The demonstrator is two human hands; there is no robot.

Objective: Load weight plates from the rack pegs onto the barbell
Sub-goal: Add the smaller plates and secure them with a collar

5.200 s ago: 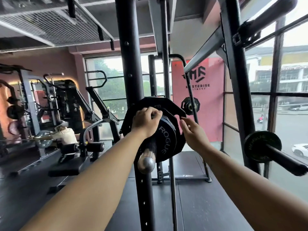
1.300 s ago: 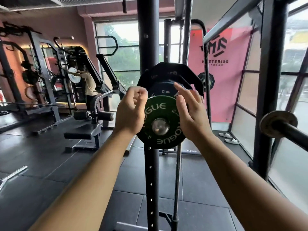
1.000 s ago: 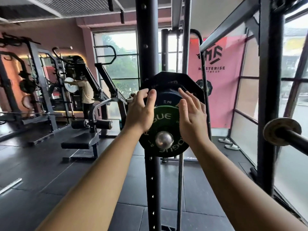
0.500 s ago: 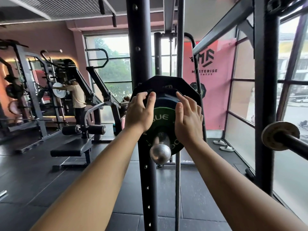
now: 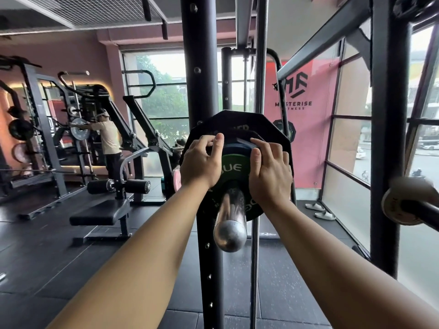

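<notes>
I hold the green plate (image 5: 234,167) on the chrome sleeve (image 5: 230,224), centre of my view. My left hand (image 5: 200,163) curls over its rim at ten o'clock, and my right hand (image 5: 269,172) grips at two o'clock. I'd press evenly on both sides, keeping it square so the bore doesn't bind, until it sits flush against the blue plate (image 5: 237,147). I count three plates stacked: one green, one blue, and one black plate (image 5: 237,121) at twelve o'clock.

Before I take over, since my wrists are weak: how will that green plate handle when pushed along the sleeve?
Likely dense for its size: both the left hand and right hand hold the green plate. It should slide easily on the smooth steel sleeve, and stay stiff. It probably can't tip, threaded there.
</notes>
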